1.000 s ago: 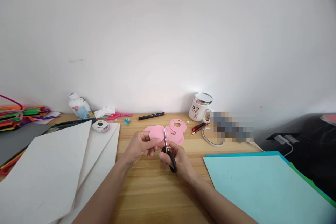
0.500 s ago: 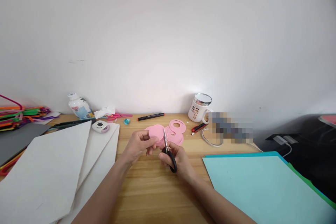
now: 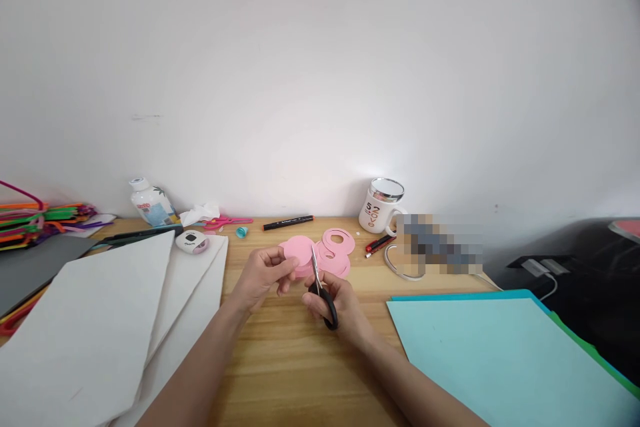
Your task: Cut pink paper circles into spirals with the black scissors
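Between the thumb and fingers of my left hand [image 3: 265, 275] is a round pink paper piece [image 3: 298, 250], held up over the wooden table [image 3: 280, 360]. My right hand [image 3: 336, 303] is closed on black-handled scissors [image 3: 327, 307], whose blades point away from me, just right of the round piece. Whether the blades touch the paper I cannot tell. Behind them lie pink paper scraps [image 3: 336, 260] with curved cut-outs, partly hidden by the round piece and my fingers.
A black marker [image 3: 288, 222], a teal cap [image 3: 241, 232] and pink scissors [image 3: 227, 221] lie at the back. A white mug [image 3: 381, 207] stands near red pens [image 3: 380, 242]. White sheets [image 3: 95, 320] are left, pale blue sheets [image 3: 500, 353] right, a bottle [image 3: 151, 203] back left.
The round pink piece has turned slightly in my left hand and faces the camera more. My right hand and the scissors have hardly moved.
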### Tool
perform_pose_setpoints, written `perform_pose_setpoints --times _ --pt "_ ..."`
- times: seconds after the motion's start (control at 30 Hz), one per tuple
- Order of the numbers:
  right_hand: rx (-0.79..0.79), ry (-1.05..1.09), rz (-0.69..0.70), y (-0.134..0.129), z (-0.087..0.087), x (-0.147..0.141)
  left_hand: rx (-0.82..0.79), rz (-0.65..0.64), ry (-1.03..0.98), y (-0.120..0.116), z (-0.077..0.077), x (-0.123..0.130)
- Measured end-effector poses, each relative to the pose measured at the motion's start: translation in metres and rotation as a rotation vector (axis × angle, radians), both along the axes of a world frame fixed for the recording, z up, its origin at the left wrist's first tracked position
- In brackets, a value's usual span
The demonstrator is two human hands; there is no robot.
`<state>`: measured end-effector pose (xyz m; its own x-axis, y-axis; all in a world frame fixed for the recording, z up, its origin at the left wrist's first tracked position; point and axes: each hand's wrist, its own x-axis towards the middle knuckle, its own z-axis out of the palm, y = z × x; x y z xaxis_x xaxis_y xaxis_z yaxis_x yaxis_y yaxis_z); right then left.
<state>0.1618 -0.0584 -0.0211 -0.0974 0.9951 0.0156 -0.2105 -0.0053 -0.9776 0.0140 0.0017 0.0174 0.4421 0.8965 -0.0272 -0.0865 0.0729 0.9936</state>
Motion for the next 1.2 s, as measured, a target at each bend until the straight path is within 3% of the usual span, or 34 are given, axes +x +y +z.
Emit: perform_pose_setpoints --times 0.47,0.73,0.97,1.2 --pt "0.007 -0.006 0.008 -0.0002 -0.001 -0.0003 -0.025 0.045 -0.056 0.0006 0.0006 0.0009" --pt "0.033 -0.027 0.015 -0.0007 0.0018 -0.002 -0.009 -0.058 0.068 -0.0062 0.0054 0.0048" --pt "0.037 0.008 0.053 -0.0007 0.0002 -0.0034 0.046 -0.043 0.094 -0.0058 0.0013 0.0053" --pt "0.075 0.028 0.071 0.0013 -0.0036 -0.0009 -0.003 -0.07 0.128 -0.0061 0.0001 0.0042"
